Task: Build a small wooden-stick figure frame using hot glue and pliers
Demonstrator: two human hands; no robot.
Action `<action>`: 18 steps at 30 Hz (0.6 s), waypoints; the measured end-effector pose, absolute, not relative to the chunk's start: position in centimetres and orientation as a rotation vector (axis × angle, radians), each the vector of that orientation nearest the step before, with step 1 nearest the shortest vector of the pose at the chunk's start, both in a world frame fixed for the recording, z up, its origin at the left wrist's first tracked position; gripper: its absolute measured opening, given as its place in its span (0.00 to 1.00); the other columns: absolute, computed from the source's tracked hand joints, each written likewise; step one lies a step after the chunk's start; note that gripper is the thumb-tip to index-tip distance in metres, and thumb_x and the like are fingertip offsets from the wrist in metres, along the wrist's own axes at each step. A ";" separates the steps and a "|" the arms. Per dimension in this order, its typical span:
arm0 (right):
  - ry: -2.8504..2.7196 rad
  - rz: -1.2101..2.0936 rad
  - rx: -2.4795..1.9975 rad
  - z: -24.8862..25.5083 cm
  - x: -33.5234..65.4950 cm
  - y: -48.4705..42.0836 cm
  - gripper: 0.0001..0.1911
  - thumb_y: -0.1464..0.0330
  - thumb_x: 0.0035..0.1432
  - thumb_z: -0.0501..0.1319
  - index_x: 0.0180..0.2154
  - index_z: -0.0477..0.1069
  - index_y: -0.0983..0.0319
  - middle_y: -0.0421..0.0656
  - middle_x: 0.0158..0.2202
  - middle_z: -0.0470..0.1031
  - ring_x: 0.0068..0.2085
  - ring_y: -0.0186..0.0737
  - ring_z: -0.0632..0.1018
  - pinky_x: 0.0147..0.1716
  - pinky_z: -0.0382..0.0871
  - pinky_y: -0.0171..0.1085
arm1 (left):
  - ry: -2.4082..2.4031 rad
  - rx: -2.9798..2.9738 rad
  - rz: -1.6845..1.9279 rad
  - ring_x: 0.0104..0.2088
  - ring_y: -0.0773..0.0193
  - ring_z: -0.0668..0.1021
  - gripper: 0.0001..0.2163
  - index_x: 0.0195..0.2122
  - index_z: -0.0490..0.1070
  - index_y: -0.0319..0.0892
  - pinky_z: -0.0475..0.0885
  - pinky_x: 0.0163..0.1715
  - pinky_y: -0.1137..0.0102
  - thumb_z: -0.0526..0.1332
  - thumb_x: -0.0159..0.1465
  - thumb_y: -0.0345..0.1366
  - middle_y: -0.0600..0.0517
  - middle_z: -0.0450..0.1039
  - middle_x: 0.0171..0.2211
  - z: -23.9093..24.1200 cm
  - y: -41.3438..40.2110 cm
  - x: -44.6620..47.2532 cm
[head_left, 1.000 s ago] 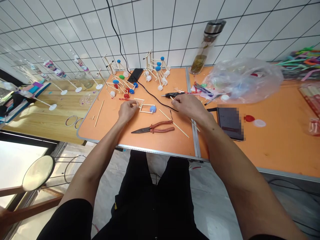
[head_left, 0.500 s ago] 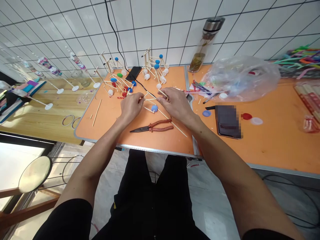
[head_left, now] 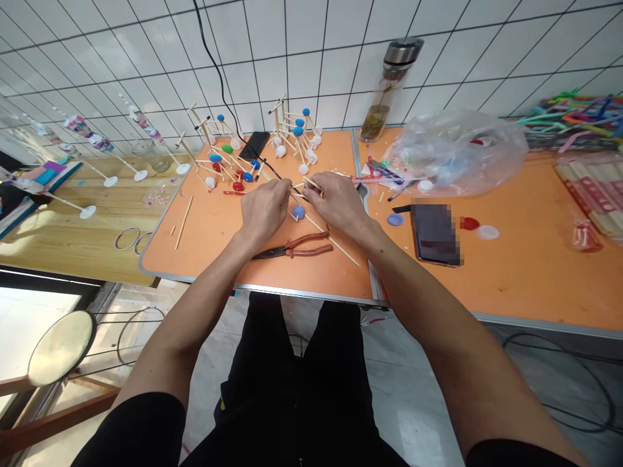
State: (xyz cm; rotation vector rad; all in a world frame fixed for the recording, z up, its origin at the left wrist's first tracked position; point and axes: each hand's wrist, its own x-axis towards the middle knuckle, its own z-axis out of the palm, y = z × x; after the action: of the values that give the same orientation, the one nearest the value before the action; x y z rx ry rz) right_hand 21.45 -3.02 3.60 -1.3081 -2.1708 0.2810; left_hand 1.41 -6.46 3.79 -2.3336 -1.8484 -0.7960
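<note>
My left hand (head_left: 265,209) is closed, fingertips pinched on thin wooden sticks in front of me. Close beside it, my right hand (head_left: 337,198) is closed on a short wooden stick (head_left: 312,183) that pokes out past its fingers. Light sticks cross in the small gap between both hands; exactly how they join is hidden. Just below the fingertips sits a blue bottle cap (head_left: 298,212) with a stick by it. A long stick (head_left: 343,248) slants from under my right hand toward the table's front edge. Pliers with red handles (head_left: 306,249) lie below my hands, their jaws partly behind my left wrist.
Stick-and-cap models (head_left: 228,155) stand at the back, near a black phone (head_left: 255,146). A glass bottle (head_left: 377,120), a plastic bag (head_left: 457,152) and a dark phone (head_left: 435,235) are to the right. Loose sticks (head_left: 183,222) lie on the left.
My left hand has moved right, closer to my right hand, and now covers more of the pliers' jaws. The whole view has shifted slightly.
</note>
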 end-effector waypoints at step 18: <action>-2.119 0.326 -1.312 3.5 21.9 -3.0 0.11 0.65 0.72 0.59 0.34 0.74 0.57 0.47 0.39 0.83 0.42 0.48 0.78 0.45 0.63 0.43 | -2.365 -2.504 -2.033 0.48 0.59 0.87 0.17 0.61 0.77 0.44 0.79 0.41 0.71 0.66 0.74 0.42 0.46 0.87 0.46 1.4 -3.4 0.5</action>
State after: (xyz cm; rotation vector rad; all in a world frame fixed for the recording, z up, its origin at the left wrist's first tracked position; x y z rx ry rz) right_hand 21.89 -3.04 3.54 -1.3123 -2.1187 0.3259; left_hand 0.54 -3.43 1.42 -2.5039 -2.3650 -2.0333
